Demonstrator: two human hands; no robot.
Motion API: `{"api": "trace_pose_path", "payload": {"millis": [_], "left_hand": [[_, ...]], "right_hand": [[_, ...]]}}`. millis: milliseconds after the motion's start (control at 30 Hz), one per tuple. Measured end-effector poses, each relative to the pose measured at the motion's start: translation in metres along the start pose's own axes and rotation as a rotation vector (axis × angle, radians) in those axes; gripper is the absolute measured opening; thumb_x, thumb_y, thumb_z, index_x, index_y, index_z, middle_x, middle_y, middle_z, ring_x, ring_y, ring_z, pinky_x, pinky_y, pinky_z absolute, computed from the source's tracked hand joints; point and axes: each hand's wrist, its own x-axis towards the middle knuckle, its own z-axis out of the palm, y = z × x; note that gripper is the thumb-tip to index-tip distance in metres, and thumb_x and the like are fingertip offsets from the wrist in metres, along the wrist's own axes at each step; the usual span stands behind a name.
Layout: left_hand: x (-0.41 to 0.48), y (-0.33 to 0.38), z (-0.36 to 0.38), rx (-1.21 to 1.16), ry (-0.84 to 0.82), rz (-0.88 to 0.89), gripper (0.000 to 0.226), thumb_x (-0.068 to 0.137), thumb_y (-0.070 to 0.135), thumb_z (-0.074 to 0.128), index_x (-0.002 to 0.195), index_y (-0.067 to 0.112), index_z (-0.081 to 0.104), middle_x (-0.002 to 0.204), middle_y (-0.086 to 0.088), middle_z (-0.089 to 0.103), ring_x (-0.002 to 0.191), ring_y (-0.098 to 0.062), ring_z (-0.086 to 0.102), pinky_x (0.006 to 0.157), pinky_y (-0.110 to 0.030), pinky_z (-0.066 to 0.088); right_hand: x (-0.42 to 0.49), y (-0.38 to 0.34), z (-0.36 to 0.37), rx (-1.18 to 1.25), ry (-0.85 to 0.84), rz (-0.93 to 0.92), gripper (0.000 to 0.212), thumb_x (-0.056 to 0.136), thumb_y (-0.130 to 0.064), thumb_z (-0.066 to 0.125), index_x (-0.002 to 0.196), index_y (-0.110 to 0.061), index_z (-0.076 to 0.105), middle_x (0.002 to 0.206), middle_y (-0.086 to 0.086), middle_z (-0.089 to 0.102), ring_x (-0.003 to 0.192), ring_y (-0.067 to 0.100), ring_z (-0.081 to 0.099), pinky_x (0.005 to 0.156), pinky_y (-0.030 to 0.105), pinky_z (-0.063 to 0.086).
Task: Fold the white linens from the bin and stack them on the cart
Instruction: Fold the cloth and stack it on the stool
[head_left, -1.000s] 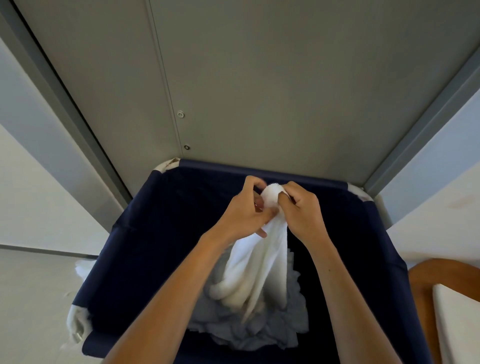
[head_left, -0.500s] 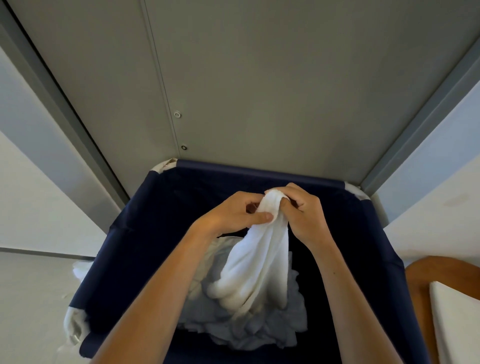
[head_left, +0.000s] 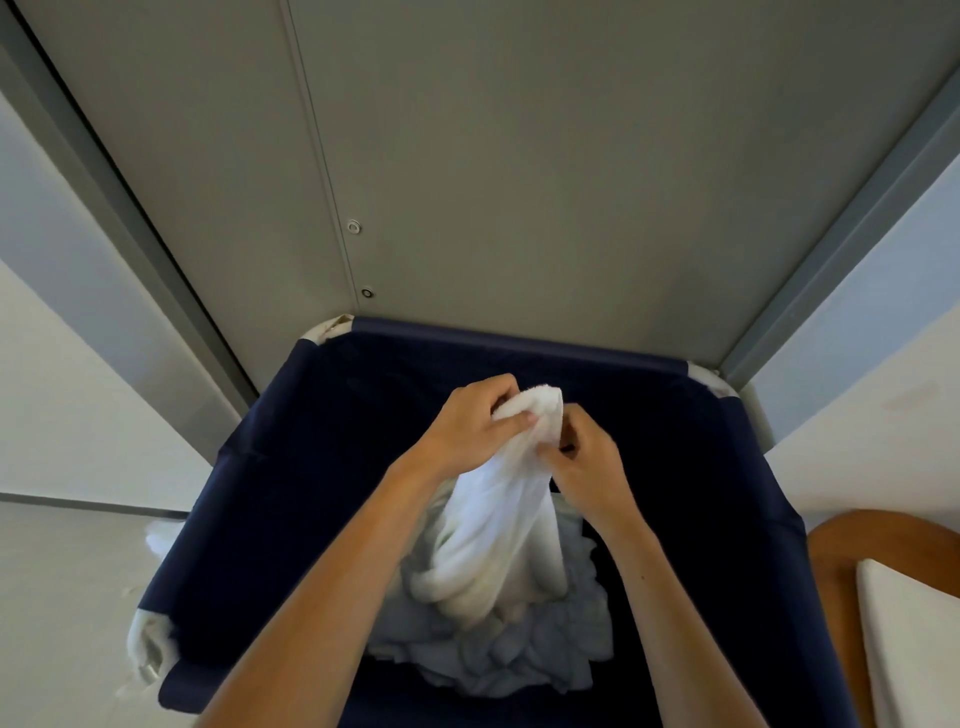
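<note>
Left hand (head_left: 467, 431), centre frame: fingers (head_left: 491, 389) curled round the bunched top of the white linen (head_left: 498, 525). The linen hangs below both hands, its long axis running down the frame into the pile (head_left: 493, 654) inside the navy bin (head_left: 311, 467). Right hand (head_left: 587, 467) pinches the same bunch just lower right. Both hands are equally near, and the free edges lie below the fingers.

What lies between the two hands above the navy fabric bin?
In the head view, the bunched top end of the white terry towel fills the gap: the left hand grips it, the right hand pinches it.
</note>
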Motion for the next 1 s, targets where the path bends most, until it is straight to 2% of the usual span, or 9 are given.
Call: {"api": "trace_pose_path", "payload": {"millis": [133, 267, 400, 500, 567, 633, 700, 833, 1000], "left_hand": [[-0.001, 0.007, -0.002, -0.021, 0.110, 0.014, 0.041, 0.085, 0.025, 0.071, 0.062, 0.019, 0.037, 0.053, 0.012, 0.037, 0.050, -0.005, 0.035, 0.049, -0.012, 0.030], [-0.001, 0.008, -0.008, -0.051, 0.288, -0.026, 0.046, 0.082, 0.026, 0.075, 0.061, 0.016, 0.034, 0.053, 0.010, 0.034, 0.048, -0.006, 0.033, 0.047, -0.014, 0.029], [-0.003, 0.012, -0.005, -0.051, 0.330, -0.043, 0.042, 0.084, 0.024, 0.072, 0.063, 0.016, 0.037, 0.054, 0.010, 0.035, 0.048, -0.004, 0.036, 0.048, -0.012, 0.031], [-0.006, 0.011, 0.001, -0.057, 0.285, -0.040, 0.029, 0.085, 0.027, 0.070, 0.074, 0.011, 0.049, 0.062, 0.009, 0.048, 0.054, 0.000, 0.044, 0.051, -0.010, 0.036], [-0.008, 0.009, 0.002, -0.065, 0.270, -0.040, 0.026, 0.086, 0.029, 0.070, 0.079, 0.012, 0.052, 0.068, 0.008, 0.054, 0.057, -0.001, 0.048, 0.053, -0.009, 0.039], [-0.010, 0.008, 0.003, -0.047, 0.257, -0.030, 0.026, 0.087, 0.030, 0.069, 0.080, 0.013, 0.052, 0.069, 0.009, 0.053, 0.059, -0.003, 0.048, 0.055, -0.009, 0.039], [-0.012, 0.008, 0.002, -0.032, 0.249, -0.035, 0.026, 0.088, 0.032, 0.068, 0.079, 0.014, 0.050, 0.068, 0.010, 0.051, 0.058, -0.002, 0.047, 0.055, -0.009, 0.038], [-0.014, 0.010, 0.000, -0.016, 0.248, -0.021, 0.028, 0.090, 0.030, 0.067, 0.076, 0.016, 0.047, 0.064, 0.010, 0.047, 0.056, 0.000, 0.045, 0.054, -0.010, 0.038], [-0.016, 0.021, -0.004, -0.055, 0.264, 0.008, 0.028, 0.089, 0.025, 0.068, 0.076, 0.012, 0.047, 0.062, 0.008, 0.045, 0.055, -0.001, 0.041, 0.052, -0.011, 0.036]], "right_hand": [[-0.007, 0.011, 0.017, -0.056, 0.037, 0.126, 0.005, 0.092, -0.023, 0.059, 0.092, -0.022, 0.054, 0.082, -0.003, 0.062, 0.073, 0.011, 0.062, 0.057, 0.016, 0.047], [-0.016, 0.003, 0.013, 0.027, 0.263, 0.001, 0.017, 0.092, -0.015, 0.057, 0.085, -0.025, 0.045, 0.071, -0.001, 0.053, 0.057, 0.002, 0.047, 0.052, 0.016, 0.043], [-0.025, -0.006, 0.024, 0.008, 0.146, -0.083, 0.013, 0.097, -0.012, 0.048, 0.089, -0.022, 0.043, 0.067, -0.002, 0.051, 0.055, 0.003, 0.045, 0.050, 0.017, 0.039], [-0.030, -0.010, 0.035, 0.095, 0.048, 0.038, 0.014, 0.093, -0.013, 0.053, 0.100, -0.024, 0.047, 0.080, -0.002, 0.058, 0.062, 0.004, 0.051, 0.055, 0.017, 0.045], [-0.030, -0.011, 0.041, 0.106, 0.032, 0.094, 0.021, 0.090, -0.023, 0.062, 0.104, -0.024, 0.047, 0.089, -0.003, 0.060, 0.072, 0.007, 0.057, 0.061, 0.017, 0.049], [-0.028, -0.012, 0.044, 0.074, 0.044, 0.122, 0.022, 0.089, -0.032, 0.064, 0.100, -0.025, 0.047, 0.087, -0.007, 0.059, 0.072, 0.005, 0.057, 0.059, 0.014, 0.048], [-0.025, -0.011, 0.045, 0.039, 0.069, 0.123, 0.015, 0.090, -0.025, 0.061, 0.094, -0.026, 0.046, 0.081, -0.010, 0.058, 0.067, 0.005, 0.056, 0.055, 0.014, 0.047], [-0.020, -0.005, 0.041, -0.090, 0.106, 0.130, 0.028, 0.084, -0.008, 0.058, 0.087, -0.030, 0.040, 0.083, -0.008, 0.057, 0.074, 0.016, 0.061, 0.062, 0.027, 0.055], [-0.023, -0.003, 0.043, -0.061, 0.058, 0.186, 0.033, 0.080, -0.005, 0.055, 0.102, -0.022, 0.038, 0.085, -0.006, 0.056, 0.070, 0.012, 0.059, 0.056, 0.027, 0.052]]}}
